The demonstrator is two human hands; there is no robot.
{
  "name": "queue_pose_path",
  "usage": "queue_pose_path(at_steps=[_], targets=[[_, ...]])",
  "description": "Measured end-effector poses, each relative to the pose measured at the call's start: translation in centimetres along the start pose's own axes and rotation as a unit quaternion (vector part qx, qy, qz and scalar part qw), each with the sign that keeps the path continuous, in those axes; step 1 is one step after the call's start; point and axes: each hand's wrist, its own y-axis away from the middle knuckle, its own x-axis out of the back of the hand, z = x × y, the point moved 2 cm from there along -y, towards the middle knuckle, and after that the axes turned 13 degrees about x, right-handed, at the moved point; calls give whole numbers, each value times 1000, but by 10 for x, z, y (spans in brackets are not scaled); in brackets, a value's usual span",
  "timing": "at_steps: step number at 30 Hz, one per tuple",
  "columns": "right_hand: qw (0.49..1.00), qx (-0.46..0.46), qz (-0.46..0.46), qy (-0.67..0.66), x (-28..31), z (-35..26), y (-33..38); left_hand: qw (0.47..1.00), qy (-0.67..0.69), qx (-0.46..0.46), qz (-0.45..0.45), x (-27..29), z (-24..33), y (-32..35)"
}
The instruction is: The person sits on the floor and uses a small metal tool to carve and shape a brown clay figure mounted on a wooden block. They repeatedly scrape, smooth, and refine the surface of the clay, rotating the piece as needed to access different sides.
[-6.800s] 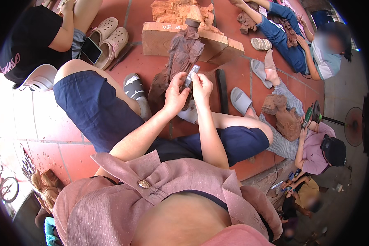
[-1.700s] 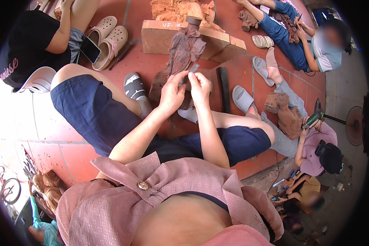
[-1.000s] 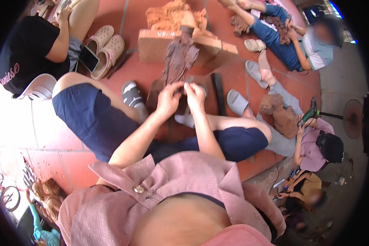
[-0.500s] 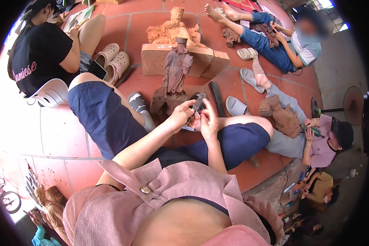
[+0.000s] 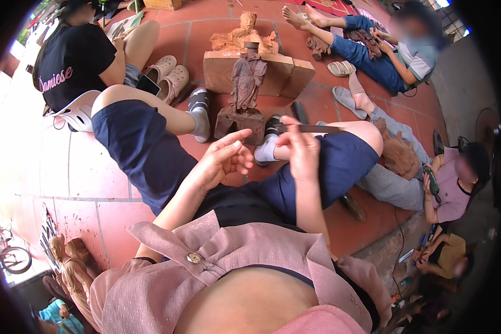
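Note:
My left hand [image 5: 224, 161] is held up over my lap, fingers apart and curled a little, with nothing in it. In my right hand [image 5: 303, 156] is a long, thin, flat dark tool [image 5: 324, 128], pinched near one end and pointing right over my knee; I cannot make out its exact kind. Ahead of both hands a dark brown carved wooden figure [image 5: 247, 80] with a flat-topped hat stands upright on its rough block base [image 5: 239, 123], between my feet. Neither hand touches it.
Behind the figure a thick wooden block [image 5: 273, 75] bears an orange wood carving [image 5: 245, 38]. A dark bar [image 5: 299, 113] lies on the tiles beside my right foot. One person [image 5: 75, 55] sits at the left; another at the right holds a green power tool [image 5: 432, 183] by a carving [image 5: 398, 153].
My hands have come apart; the left has moved left and opened. The dark tool now lies sideways in my right hand alone. My view has shifted, and my feet have moved beside the figure's base.

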Motion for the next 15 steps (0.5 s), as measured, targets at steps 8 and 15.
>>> queue_pose_path(at_steps=[8,15], targets=[[953,294,-33,70,65,-171,-58,977,-88,-187,45,14,105,39],[943,264,-90,179,46,-174,-156,904,-288,-303,91,-4,243,33]])
